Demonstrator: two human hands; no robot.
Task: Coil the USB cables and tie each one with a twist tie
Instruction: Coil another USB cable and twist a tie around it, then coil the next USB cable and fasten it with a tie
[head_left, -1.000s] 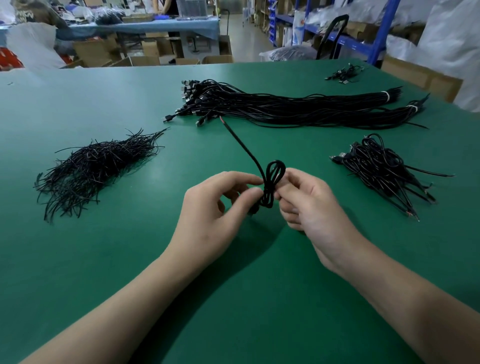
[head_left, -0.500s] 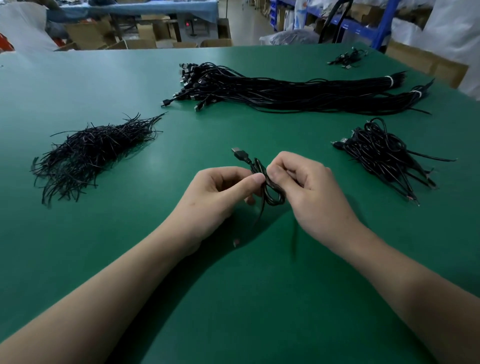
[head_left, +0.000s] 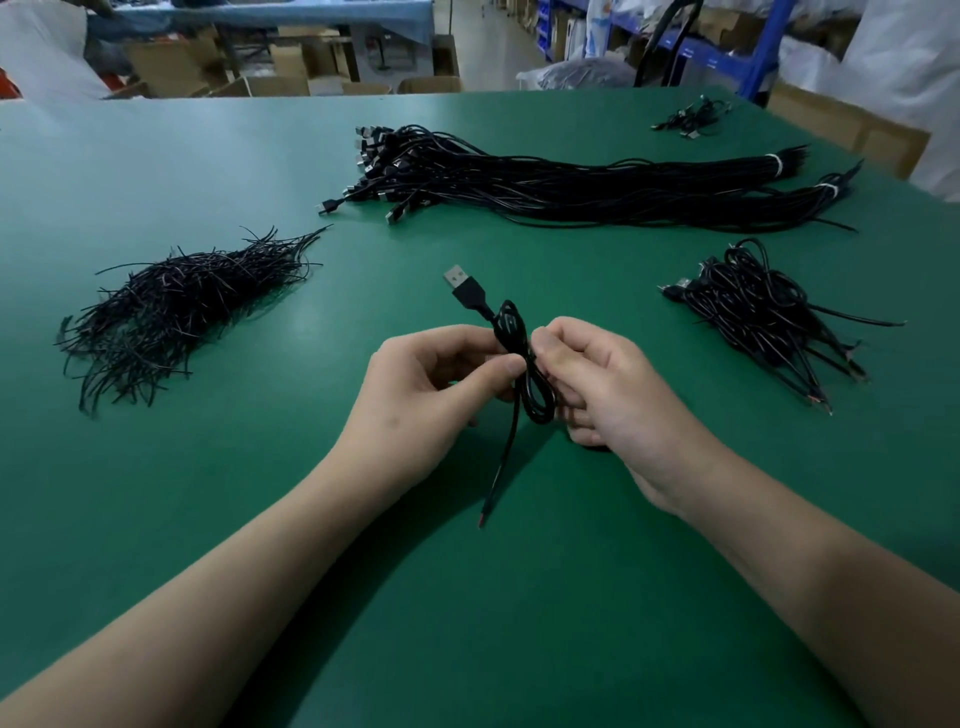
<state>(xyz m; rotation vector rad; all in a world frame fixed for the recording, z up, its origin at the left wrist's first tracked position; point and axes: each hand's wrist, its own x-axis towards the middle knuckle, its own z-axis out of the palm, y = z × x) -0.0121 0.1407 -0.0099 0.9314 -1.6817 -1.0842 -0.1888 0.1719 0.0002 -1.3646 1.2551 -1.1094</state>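
Cable coil (head_left: 536, 400) in grip of left hand (head_left: 415, 397) and right hand (head_left: 610, 387), over green table (head_left: 249, 499)

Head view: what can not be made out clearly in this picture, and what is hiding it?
Head view: the middle of the coiled cable is covered by the left hand and right hand; whether it is tied cannot be told.
Head view: the small cable bunch at the far table edge is too small to count.
Head view: the right pile is too dark and tangled to show any ties.
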